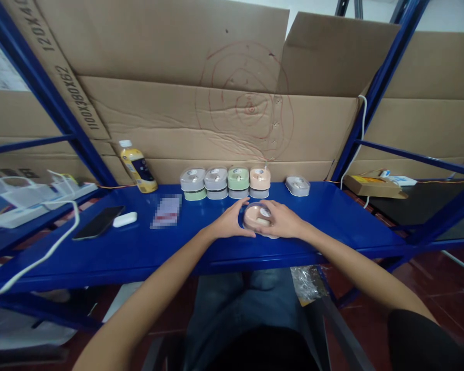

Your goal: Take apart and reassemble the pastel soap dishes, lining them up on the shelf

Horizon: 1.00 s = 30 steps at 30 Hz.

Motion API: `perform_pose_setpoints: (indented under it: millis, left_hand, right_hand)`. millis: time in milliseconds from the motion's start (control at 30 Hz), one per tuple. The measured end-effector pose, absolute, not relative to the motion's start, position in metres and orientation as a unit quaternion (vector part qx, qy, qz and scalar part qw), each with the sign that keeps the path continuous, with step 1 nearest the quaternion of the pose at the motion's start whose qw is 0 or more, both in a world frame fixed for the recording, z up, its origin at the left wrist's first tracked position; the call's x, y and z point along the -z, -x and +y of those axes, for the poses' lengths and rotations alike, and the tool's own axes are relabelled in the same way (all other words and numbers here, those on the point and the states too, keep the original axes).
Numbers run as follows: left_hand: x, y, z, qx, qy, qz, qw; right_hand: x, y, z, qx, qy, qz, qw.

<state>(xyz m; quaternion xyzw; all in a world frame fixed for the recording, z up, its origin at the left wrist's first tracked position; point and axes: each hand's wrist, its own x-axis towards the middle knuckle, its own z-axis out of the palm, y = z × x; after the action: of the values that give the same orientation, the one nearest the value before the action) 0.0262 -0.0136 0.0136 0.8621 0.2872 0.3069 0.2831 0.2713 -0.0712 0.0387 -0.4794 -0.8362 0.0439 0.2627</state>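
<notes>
Right hand (285, 220) grips one pink box (251, 214), clear top up, long axis unclear; left hand (228, 223) curled alongside, can't tell if gripping. Behind: four two-box stacks (215, 178), one lone grey box (297, 186).

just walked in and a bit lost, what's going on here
At a blue table, someone is handling a pink box. The right hand grips its right side; the left hand curves around the left, though whether it touches is unclear. Farther back, four two-high stacks of boxes stand in a row, with one gray box apart to the right.
</notes>
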Motion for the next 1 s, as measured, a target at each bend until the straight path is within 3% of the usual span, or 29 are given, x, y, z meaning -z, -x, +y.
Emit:
perform_pose_setpoints:
  millis: [133, 333, 467, 800, 1000]
  left_hand:
    - [-0.016, -0.023, -0.011, -0.329, -0.847, 0.287, 0.303]
    - [-0.019, -0.020, -0.010, -0.308, -0.883, 0.289, 0.205]
    - [-0.021, -0.021, -0.011, -0.322, -0.876, 0.301, 0.193]
    - [-0.027, -0.009, 0.008, -0.515, -0.731, 0.432, 0.119]
    - [-0.029, -0.014, -0.012, -0.326, -0.879, 0.317, 0.143]
  right_hand:
    - [-0.053, -0.267, -0.053, -0.096, 0.435, -0.836, 0.322]
    - [-0.046, -0.309, -0.025, -0.179, 0.458, -0.763, 0.419]
    - [-0.038, -0.326, -0.016, -0.251, 0.506, -0.682, 0.465]
    - [-0.040, -0.330, -0.013, -0.298, 0.481, -0.639, 0.522]
    - [-0.039, -0.328, -0.014, -0.294, 0.478, -0.649, 0.514]
